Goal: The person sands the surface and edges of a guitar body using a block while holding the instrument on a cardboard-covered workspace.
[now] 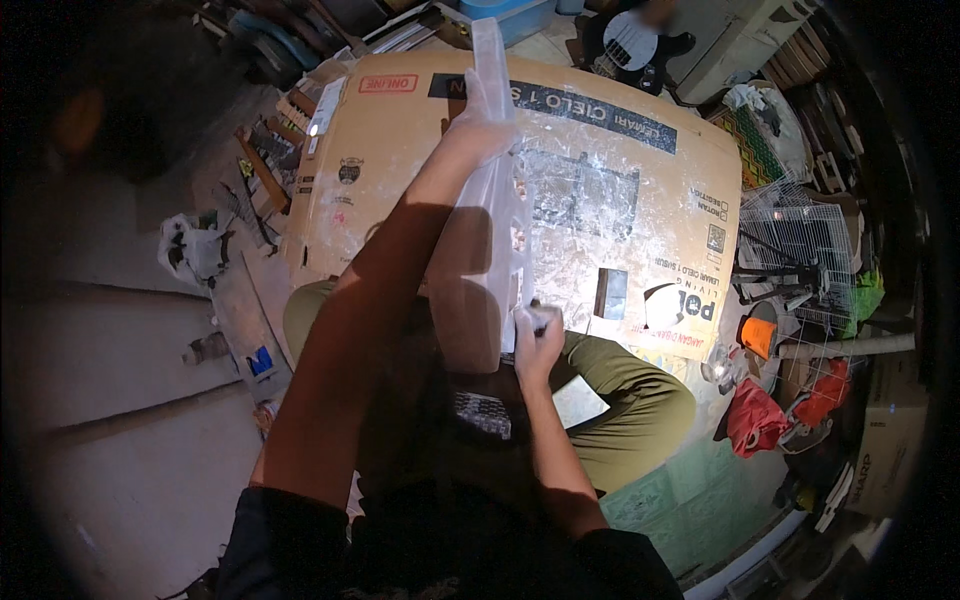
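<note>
A long, pale whitish piece (pixel 487 190) stands on edge between my legs, narrow at its far end and wider near me. Its curved outline resembles a guitar body, but I cannot tell its kind for sure. My left hand (pixel 484 128) is closed around its upper part, slightly blurred, with the arm reaching across its left side. Low against its right edge, my right hand (pixel 540 345) is curled with the fingers pressed together. Something small and dark shows at those fingers, too unclear to name. Under the piece lies a flattened cardboard sheet (pixel 400 110) smeared with white dust.
A small dark rectangle (pixel 611 293) lies on the cardboard, and a pale sheet (pixel 580 402) rests by my right leg. Wire racks (pixel 800 240), an orange-and-black item (pixel 758 332) and red cloth (pixel 757 415) crowd the right. At left are a plastic bag (pixel 190 250) and wood pieces (pixel 262 175).
</note>
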Available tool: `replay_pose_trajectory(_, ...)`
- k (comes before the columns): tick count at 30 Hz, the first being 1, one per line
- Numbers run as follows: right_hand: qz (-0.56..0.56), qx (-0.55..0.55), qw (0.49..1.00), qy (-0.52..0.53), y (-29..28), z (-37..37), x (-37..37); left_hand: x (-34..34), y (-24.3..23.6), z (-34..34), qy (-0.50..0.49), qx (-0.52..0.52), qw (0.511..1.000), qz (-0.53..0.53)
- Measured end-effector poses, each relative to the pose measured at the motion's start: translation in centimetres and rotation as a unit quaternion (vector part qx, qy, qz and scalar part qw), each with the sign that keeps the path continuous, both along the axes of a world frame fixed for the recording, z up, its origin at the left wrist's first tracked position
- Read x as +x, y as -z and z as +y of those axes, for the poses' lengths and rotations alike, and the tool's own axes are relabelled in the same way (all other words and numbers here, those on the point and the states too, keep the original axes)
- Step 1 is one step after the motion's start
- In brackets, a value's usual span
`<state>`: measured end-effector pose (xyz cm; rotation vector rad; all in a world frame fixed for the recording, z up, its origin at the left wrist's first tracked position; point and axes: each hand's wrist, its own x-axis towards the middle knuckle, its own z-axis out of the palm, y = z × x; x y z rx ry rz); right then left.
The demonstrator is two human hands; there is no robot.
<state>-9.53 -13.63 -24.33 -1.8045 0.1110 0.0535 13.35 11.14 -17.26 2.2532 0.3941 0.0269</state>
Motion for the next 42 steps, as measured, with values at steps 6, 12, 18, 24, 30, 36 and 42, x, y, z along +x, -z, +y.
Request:
replay_pose_trajectory(6, -0.053, -0.023, 0.998, 0.018, 1.4, -0.4, -0.9, -1.1, -4.4, -3.7, -0.038, -0.011, 0.996, 0.080)
replay_pose_trajectory(12, 0.011, -0.014, 0.998, 0.053, 1.1, -0.4, -2.5, -0.4, -4.3, -4.1, -0.059, -0.058, 0.992, 0.093)
replay_pose_trajectory(18, -0.009, 0.026, 0.999, 0.022, 2.3, -0.9, -2.2, -0.5, -4.6, -3.8, -0.071, -0.060, 0.991, 0.100)
replay_pose_trajectory(24, 0.043, 0.070, 0.996, 0.042, 0.7, 0.1, -0.2, -2.2, -4.3, -4.9, -0.068, -0.069, 0.989, 0.113)
replay_pose_trajectory(30, -0.002, 0.023, 0.998, 0.053, 1.3, -0.1, 0.0, -0.3, -5.5, -4.7, -0.067, -0.026, 0.994, 0.088)
replay_pose_trajectory(36, -0.026, 0.001, 0.998, 0.049, 0.5, 0.3, -0.7, 0.3, -2.5, -3.4, -0.075, 0.018, 0.995, 0.063)
replay_pose_trajectory(42, 0.014, 0.052, 0.996, 0.074, 1.1, -0.3, -1.9, -1.1, -5.4, -4.9, -0.067, -0.020, 0.993, 0.099)
